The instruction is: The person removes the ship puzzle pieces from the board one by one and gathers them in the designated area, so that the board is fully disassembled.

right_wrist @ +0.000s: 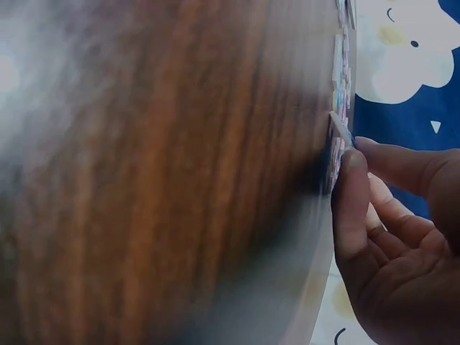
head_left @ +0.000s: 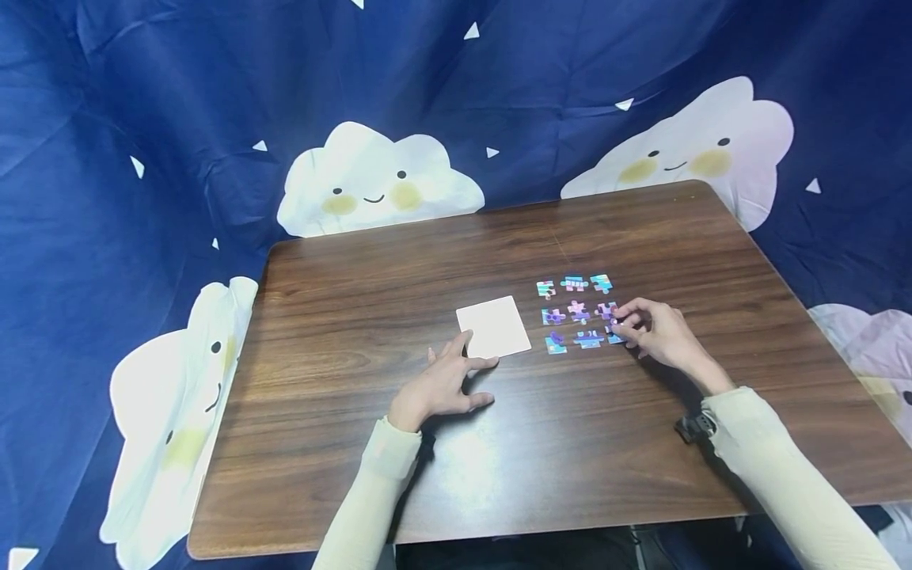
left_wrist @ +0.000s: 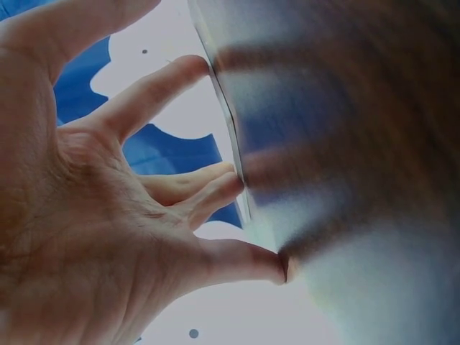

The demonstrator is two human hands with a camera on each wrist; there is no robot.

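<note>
My right hand (head_left: 663, 334) pinches a puzzle piece (head_left: 614, 332) between thumb and forefinger, at the lower right corner of a group of puzzle pieces (head_left: 579, 310). In the right wrist view that puzzle piece (right_wrist: 342, 129) is tilted, one edge raised off the table. The other pieces lie apart in rows, coloured blue, pink and purple. My left hand (head_left: 445, 381) has its fingers spread, with fingertips at the near edge of a white square board (head_left: 495, 327). The left wrist view shows fingers (left_wrist: 154, 93) extended down to the board's thin edge and the tabletop.
The brown wooden table (head_left: 342, 332) has rounded corners. A blue cloth (head_left: 541, 87) with smiling clouds hangs behind and beside it. A black wristband device (head_left: 694, 427) sits at my right wrist, close above the tabletop.
</note>
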